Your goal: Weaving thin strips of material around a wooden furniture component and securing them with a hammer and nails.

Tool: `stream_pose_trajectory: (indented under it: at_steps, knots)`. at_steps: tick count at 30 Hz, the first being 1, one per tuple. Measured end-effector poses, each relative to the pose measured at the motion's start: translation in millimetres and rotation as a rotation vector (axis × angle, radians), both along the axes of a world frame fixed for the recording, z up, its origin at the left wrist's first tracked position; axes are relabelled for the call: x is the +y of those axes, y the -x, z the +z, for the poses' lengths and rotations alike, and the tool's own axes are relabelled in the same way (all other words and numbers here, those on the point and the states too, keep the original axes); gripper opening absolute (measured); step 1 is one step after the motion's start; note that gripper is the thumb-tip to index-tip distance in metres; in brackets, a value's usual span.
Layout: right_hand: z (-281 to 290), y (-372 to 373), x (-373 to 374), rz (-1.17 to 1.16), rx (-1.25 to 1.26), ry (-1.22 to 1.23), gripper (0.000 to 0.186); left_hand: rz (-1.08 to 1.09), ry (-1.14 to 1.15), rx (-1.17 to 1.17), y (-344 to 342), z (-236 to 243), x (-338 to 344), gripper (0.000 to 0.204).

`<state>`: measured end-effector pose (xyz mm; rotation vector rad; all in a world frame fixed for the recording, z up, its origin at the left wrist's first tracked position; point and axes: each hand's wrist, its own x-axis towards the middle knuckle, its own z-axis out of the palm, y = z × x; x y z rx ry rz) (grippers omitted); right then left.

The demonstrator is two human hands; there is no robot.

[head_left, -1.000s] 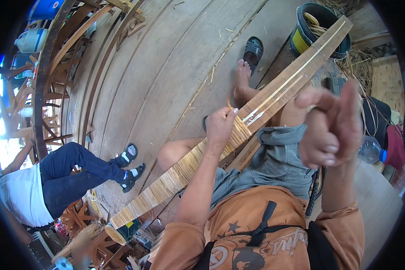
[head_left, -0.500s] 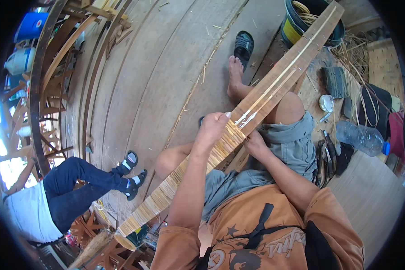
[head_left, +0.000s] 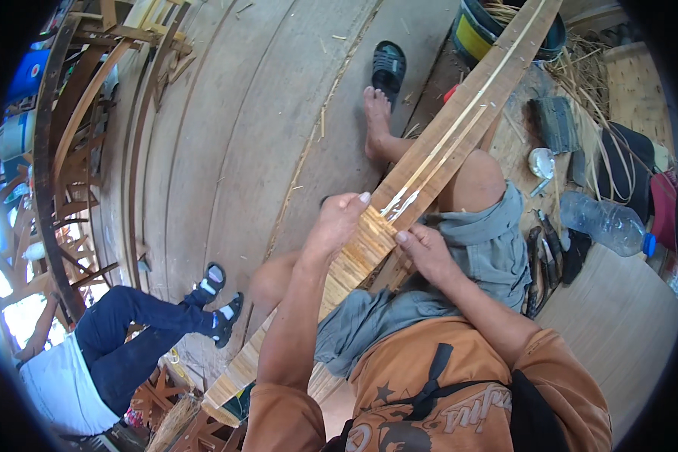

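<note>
A long wooden board (head_left: pixel 467 113) lies diagonally across my legs, its upper part showing pale lines and white streaks, probably glue. Its lower part carries a tight band of straw-coloured strips (head_left: pixel 365 245). At the upper edge of this band, my left hand (head_left: pixel 335 226) grips the left side, thumb on top. My right hand (head_left: pixel 423 248) is closed on the right side of the band, its thumb pressing near the corner. The fingers beneath the board are partly hidden.
A bucket (head_left: pixel 471 34) of fibres, sandal (head_left: pixel 388 71), plastic bottle (head_left: pixel 601 222), dark-handled tools (head_left: pixel 550 256) and small metal tin (head_left: pixel 541 162) surround me. A person (head_left: pixel 75 369) in dark trousers is at lower left. Wooden frames (head_left: pixel 68 143) line the left side of the plank floor (head_left: pixel 226 128).
My right hand, raised with fingers outstretched a second ago, has come down onto the board's right edge and closed. The whole view has shifted, and my left hand appears lower and further left.
</note>
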<state>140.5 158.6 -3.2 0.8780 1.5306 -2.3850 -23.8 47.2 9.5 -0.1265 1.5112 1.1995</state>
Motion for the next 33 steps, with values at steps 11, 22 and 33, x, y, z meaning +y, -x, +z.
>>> stream_pose_trajectory:
  at_steps: [11, 22, 33]
  knots:
    - [-9.8, 0.7, -6.6, -0.007, -0.026, -0.258, 0.031, -0.106, -0.069, 0.299, -7.8, 5.1, 1.9, 0.033]
    - [14.6, 1.6, 1.9, 0.051, -0.152, -0.213, 0.031, -0.227, -0.018, 0.261, -7.3, 13.1, 0.7, 0.041]
    - [124.2, -75.6, 34.6, 0.043, -0.274, 0.073, 0.021, -0.519, 0.37, 1.31, -53.8, 23.3, 5.8, 0.049]
